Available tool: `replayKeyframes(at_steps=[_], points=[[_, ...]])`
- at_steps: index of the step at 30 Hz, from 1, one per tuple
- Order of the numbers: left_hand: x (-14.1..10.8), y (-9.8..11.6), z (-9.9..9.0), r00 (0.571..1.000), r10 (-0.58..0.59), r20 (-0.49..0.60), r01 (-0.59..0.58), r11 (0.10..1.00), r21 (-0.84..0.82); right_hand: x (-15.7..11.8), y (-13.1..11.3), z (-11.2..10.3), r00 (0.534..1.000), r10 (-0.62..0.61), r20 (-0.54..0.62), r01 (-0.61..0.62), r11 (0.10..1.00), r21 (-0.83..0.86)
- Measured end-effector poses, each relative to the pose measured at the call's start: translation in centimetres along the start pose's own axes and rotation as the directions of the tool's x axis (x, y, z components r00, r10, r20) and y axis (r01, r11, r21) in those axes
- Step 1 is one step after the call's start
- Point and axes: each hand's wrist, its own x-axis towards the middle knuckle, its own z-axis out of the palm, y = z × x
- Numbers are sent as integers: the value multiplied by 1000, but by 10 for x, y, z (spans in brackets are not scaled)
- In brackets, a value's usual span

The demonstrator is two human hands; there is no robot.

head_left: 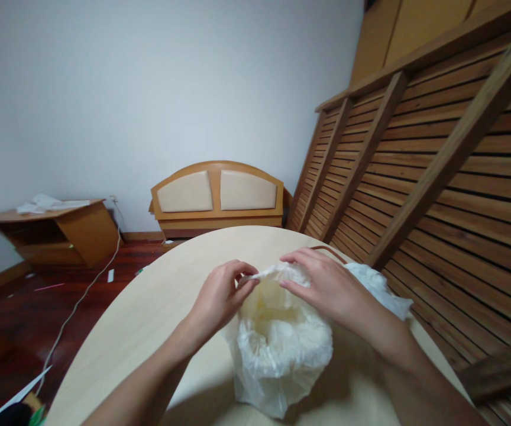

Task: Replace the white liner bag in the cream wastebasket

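Observation:
A white plastic bag (282,367) stands on the round pale table (175,296), with its mouth facing up and its rim folded outward. A yellowish tint shows inside; whether a container sits within the bag is hidden. On the far left part of the rim, my left hand (224,293) pinches the plastic between thumb and fingertips. My right hand (326,284) holds the far right part of the rim, the thumb on the inner side and the fingers over the outer side.
Another crumpled white plastic bag (379,290) lies at the table's right edge, beside a thin brown strap (330,253). Slatted wooden panels (415,195) lean close on the right. Behind are a headboard (215,192) and a wooden cabinet (82,234). A white cable (78,305) crosses the floor.

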Motion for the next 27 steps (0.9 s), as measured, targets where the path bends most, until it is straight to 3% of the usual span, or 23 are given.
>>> replayKeyframes(at_steps=[9, 16, 21, 27], points=[[-2, 5, -5, 998, -43, 51, 38, 993, 107, 2, 2, 0, 992, 84, 96, -86, 996, 21], [-3, 10, -4, 984, 175, 18, -175, 984, -37, 3, -15, -2, 996, 69, 61, -71, 997, 26], [-1, 13, -3, 994, 102, 28, -99, 992, -81, 4, -17, 0, 998, 25, 50, -29, 997, 65], [-5, 16, -9, 995, -31, 95, 20, 993, 115, 4, -15, 0, 998, 52, 47, -54, 997, 61]])
